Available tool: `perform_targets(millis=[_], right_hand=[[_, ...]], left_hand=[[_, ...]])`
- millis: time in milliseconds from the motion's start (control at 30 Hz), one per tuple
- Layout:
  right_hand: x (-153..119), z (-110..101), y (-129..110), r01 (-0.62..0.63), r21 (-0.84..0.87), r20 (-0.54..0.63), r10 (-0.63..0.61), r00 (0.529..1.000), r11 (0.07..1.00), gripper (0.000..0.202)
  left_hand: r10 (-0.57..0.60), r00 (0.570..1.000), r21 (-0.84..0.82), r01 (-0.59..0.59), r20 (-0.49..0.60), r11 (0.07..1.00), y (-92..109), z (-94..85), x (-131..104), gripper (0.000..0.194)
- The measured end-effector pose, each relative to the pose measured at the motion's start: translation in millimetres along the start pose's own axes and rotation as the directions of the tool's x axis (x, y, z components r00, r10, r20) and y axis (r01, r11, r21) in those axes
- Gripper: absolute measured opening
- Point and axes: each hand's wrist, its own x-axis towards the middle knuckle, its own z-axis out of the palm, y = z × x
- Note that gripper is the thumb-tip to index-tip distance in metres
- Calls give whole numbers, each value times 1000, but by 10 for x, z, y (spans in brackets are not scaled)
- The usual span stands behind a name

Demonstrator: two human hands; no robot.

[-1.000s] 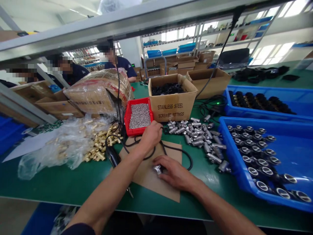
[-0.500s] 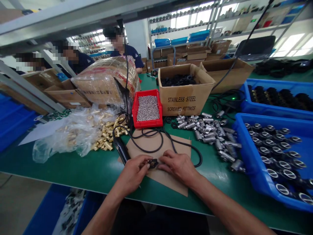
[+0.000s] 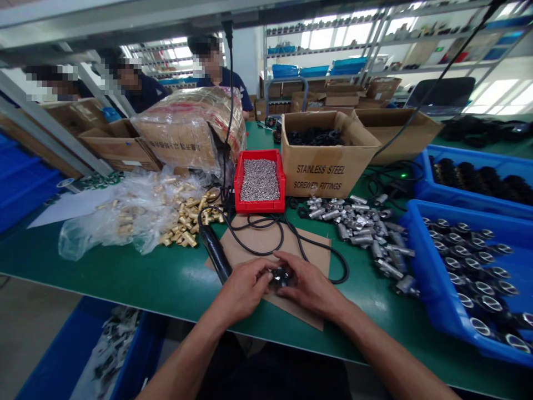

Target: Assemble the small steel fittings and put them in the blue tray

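Over a sheet of brown cardboard [image 3: 250, 243], both hands close round one small shiny black part [image 3: 281, 276]. My left hand [image 3: 247, 286] pinches it from the left with thumb and fingers. From the right, my right hand [image 3: 310, 286] curls its fingers and thumb about it. Much of the part is covered by fingers, so its exact kind is hidden. Left of the hands lies a black cylindrical power tool [image 3: 214, 253], its cord looping across the cardboard. A red bin [image 3: 260, 206] of tiny metal pieces stands beyond the cardboard.
Brass fittings [image 3: 187, 228] and plastic bags [image 3: 112, 228] lie to the left. Metal fittings [image 3: 362, 222] are heaped on the right, beside a blue tray [image 3: 420, 266] of black parts with silver faces. A cardboard box [image 3: 328, 172] stands behind; co-workers [image 3: 216, 72] sit across the table.
Half a second ago, a flat dark piece showed between my fingertips; now a rounder, shiny black part shows there. My right hand has come in closer round it. The camera view has shifted slightly.
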Motion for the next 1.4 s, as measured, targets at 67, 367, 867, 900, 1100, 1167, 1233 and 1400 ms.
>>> perform_targets(millis=[67,367,867,900,1100,1167,1233,1400], right_hand=[[11,88,20,3,34,-10,-3,1000,999,80],[20,126,49,-30,45,-12,30,999,999,85],[34,153,81,37,29,-18,-36,999,999,83],[37,161,78,31,24,-16,-30,999,999,83],[45,0,2,-10,7,105,9,994,1000,87],[123,-194,-52,6,13,242,-9,970,1000,86],[309,-410,-115,44,-26,282,-35,959,999,73],[1220,-661,-248,154,-479,-57,-206,977,864,36]], left_hand=[[23,999,90,-21,-23,996,-17,48,22,29],[76,996,340,-57,-45,939,-8,74,-8,33],[63,998,285,-65,16,956,-123,54,0,29],[65,998,284,-68,18,956,-122,52,-2,29],[54,999,280,-53,5,959,-137,55,-9,28],[38,999,279,-36,-2,960,-144,54,-10,25],[24,1000,279,-22,-2,960,-148,52,-10,25],[21,1000,274,-20,0,962,-148,54,2,26]])
